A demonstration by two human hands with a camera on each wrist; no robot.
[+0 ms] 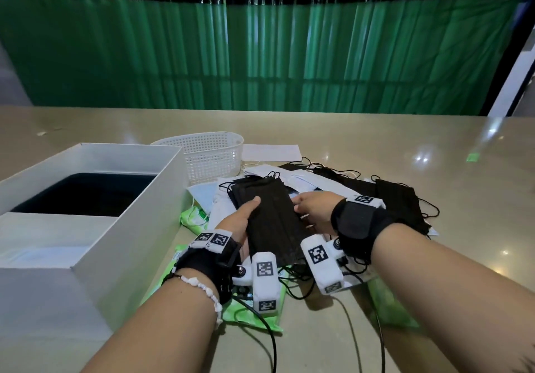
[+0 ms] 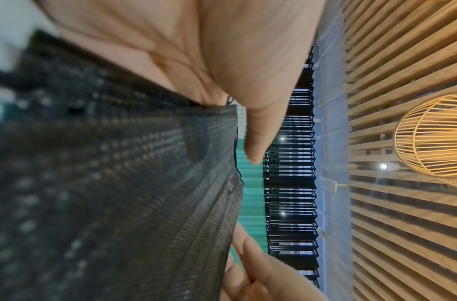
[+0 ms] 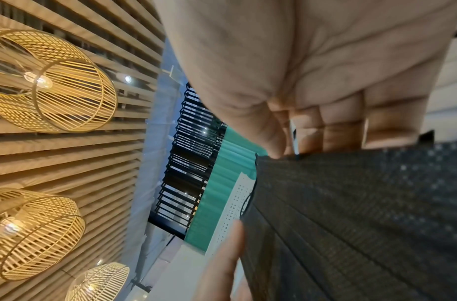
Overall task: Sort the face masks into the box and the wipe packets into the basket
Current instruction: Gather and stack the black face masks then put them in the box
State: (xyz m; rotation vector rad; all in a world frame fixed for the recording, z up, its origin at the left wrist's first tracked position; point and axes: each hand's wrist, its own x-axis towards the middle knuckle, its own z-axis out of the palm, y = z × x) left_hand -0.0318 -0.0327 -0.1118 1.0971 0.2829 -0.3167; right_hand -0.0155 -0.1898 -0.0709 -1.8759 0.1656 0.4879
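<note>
Both hands are holding one stack of black masks (image 1: 270, 219) above the pile on the desk (image 1: 376, 141). The left hand (image 1: 238, 222) is gripping its left edge, thumb on top; the right hand (image 1: 314, 209) is pinching the right edge. The box (image 1: 150, 199) is standing just left, the basket (image 1: 202, 152) behind.

Risks, as judged:
- The stack looks loose, so layers could be fanning out and slipping in transfer.
- Ear loops are trailing into the pile and may be dragging other masks or a wipe packet (image 1: 194, 217) along.
</note>
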